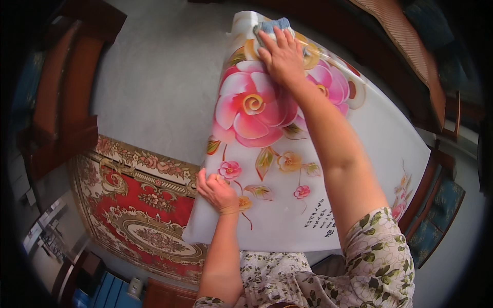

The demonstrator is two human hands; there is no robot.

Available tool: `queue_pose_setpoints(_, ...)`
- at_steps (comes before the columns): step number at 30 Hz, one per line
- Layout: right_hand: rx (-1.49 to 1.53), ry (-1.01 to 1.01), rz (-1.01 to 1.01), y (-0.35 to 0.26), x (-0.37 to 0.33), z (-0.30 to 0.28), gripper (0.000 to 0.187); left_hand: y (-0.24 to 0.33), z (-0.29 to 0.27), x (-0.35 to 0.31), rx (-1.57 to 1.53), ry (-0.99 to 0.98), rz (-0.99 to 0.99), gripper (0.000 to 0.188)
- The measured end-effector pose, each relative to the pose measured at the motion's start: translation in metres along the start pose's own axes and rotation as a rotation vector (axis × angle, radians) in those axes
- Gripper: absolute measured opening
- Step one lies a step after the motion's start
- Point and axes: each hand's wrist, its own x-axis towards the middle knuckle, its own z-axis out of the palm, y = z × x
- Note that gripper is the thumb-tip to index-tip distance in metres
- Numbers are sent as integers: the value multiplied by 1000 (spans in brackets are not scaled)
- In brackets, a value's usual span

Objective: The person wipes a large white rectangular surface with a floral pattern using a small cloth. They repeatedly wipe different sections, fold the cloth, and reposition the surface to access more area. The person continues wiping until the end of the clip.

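A glossy white tablecloth (280, 220) printed with big pink flowers covers the table before me. My right hand (283, 57) reaches to its far end, palm down. Under those fingers lies a crumpled blue, white and grey cloth (277, 26), pressed against the tablecloth near the far corner. At the left edge my left hand (218, 192) is closed, its fingers curled around the tablecloth's border. The underside of the border is hidden.
A red patterned rug (159, 215) lies on the grey floor (159, 66) at the left. Brown wooden seating (67, 87) stands at the far left, and a long wooden bench (405, 51) runs along the far right. A blue-cushioned chair (436, 215) is close to the table's right side.
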Motion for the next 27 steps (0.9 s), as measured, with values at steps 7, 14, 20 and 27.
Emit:
queue_pose_setpoints(7,-17,-46,-255,-15,4,0,41,1,0,0,-19,26,-4,10)
queue_pose_setpoints(14,443,-298,-750,-91,-108,-37,31,-5,1,-1,-27,45,-24,11)
queue_pose_setpoints(20,-142,184,-563,-9,-22,-19,40,-1,3,-1,-48,27,-9,12)
queue_pose_setpoints(27,111,-62,-416,-103,-134,-27,40,-3,2,-1,-104,77,-24,12)
